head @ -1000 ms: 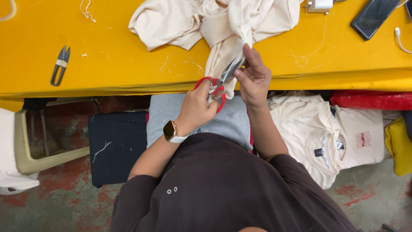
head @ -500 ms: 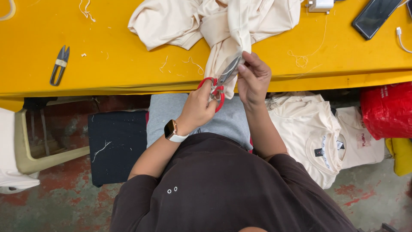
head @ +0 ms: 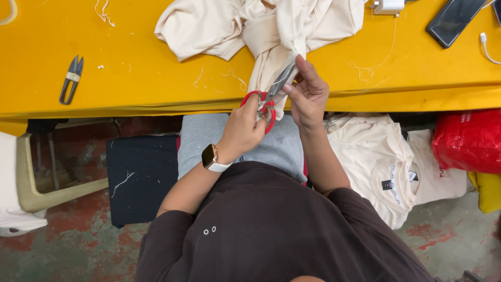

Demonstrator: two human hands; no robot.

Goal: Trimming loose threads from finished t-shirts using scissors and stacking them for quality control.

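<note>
A: Two hands busy at the counter (head: 130, 78) edge: left hand (head: 245, 128) closed through the red scissors (head: 266, 99), right hand (head: 309, 96) pinching the cream garment (head: 271, 31) right beside the blades.

B: Risking a nicked fingertip, probably, with fingers sitting that close.

A: Or cutting into the cloth itself, bunched and hanging off the edge like that.

B: Also possibly dragging the pile off, toward the lap.
</note>
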